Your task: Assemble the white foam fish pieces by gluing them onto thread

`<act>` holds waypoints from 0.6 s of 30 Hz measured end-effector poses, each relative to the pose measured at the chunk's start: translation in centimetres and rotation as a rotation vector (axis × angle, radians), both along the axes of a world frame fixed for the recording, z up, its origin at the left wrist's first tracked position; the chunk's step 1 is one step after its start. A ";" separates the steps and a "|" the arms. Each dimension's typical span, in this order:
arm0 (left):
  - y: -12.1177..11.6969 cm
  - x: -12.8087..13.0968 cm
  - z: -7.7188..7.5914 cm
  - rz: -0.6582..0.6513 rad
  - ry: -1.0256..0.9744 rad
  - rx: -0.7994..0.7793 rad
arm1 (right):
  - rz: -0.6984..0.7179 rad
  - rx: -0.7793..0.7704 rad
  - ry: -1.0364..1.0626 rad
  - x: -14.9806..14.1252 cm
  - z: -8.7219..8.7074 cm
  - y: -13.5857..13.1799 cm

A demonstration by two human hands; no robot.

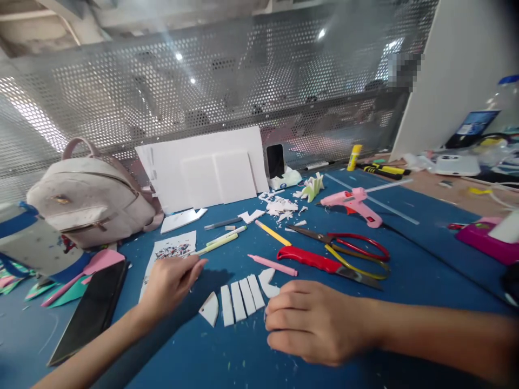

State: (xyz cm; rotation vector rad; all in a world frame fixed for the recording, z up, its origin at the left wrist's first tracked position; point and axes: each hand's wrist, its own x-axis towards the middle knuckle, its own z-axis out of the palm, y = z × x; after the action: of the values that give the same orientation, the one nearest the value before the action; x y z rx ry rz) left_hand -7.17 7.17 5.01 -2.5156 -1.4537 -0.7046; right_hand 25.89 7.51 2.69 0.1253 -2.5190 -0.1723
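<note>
My left hand reaches forward over the blue table top. Its fingers are pressed together at the near end of a pale green pen. My right hand rests on the table with its fingers curled under; what is inside them is hidden. Its knuckles touch a row of small white foam strips. A white wedge lies at the left of that row and a curved white piece at the right. A pink pen lies just beyond the strips.
A red knife, scissors, a yellow pencil and a pink glue gun lie beyond. White boards lean on a mesh wall. A backpack and black phone lie left.
</note>
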 end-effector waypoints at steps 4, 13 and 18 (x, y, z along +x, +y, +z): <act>2.6 -0.5 1.1 0.119 0.040 -0.073 | -0.024 -0.035 -0.062 0.3 0.3 -0.1; 10.7 -5.9 3.2 0.220 0.105 -0.195 | -0.027 -0.098 -0.109 0.9 0.7 0.2; 14.5 -11.2 2.9 0.419 0.049 -0.259 | -0.025 -0.178 -0.123 0.8 0.5 0.6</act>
State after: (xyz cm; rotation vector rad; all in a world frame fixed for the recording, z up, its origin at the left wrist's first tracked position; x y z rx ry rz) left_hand -18.37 21.67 7.89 -2.2506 -2.0768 -0.4004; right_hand 26.73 8.07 3.23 0.0337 -2.6447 0.0523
